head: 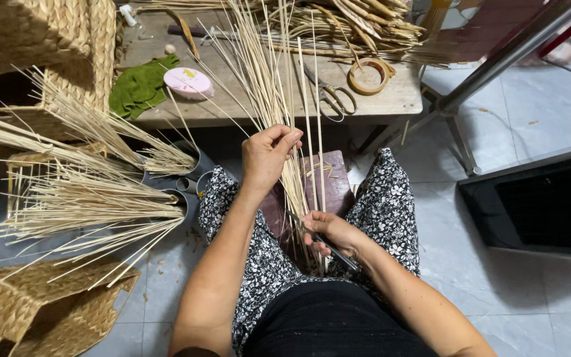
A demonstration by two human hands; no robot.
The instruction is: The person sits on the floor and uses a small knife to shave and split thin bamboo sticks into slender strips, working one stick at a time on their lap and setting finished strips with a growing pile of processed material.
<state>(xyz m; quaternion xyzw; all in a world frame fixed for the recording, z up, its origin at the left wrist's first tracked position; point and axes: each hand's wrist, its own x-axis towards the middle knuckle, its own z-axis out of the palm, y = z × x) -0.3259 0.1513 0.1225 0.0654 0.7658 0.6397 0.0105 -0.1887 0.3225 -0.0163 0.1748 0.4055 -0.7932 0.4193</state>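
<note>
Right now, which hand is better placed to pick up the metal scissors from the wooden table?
Probably the left hand. It is raised beside the bundle of thin pale straw sticks, nearer the metal scissors on the wooden table. The right hand is low, near the lap, holding a dark slim tool.

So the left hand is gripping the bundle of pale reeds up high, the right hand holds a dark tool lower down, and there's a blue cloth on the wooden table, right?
Not quite: the cloth on the wooden table is green, not blue, as the head view shows. The rest stands: the left hand grips the reeds up high, and the right hand holds a dark tool lower down.
</note>
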